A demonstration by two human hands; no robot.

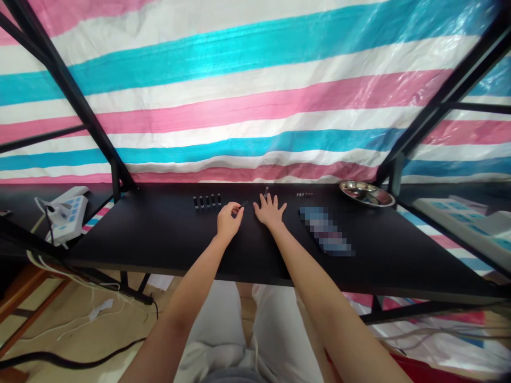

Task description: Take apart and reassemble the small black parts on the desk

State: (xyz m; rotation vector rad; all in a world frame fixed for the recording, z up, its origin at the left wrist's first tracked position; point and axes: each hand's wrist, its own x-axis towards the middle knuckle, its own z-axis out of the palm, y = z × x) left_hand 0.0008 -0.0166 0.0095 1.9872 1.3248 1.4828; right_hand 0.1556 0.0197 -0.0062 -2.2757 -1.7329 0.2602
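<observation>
Over the middle of the black table, my left hand [229, 221] has its thumb and fingers pinched together. A small dark thing shows at its fingertips, too dark against the tabletop to name. Just to its right, my right hand [270, 211] lies with fingers spread, palm down on the table or close above it. A small shiny upright piece [266, 190] stands at its fingertips, partly hidden by them. Left of my hands is a row of several short black cylinders [207, 201] with pale bands. Several small silvery pieces [304, 194] sit in a line to the right.
The black table [159, 234] has metal frame posts on both sides. A round steel plate [347, 186] is at the back right, and a blurred-out flat object [325, 231] lies in front of it. Power strips [69, 215] with cables lie at left. Striped sheeting [239, 96] hangs behind.
</observation>
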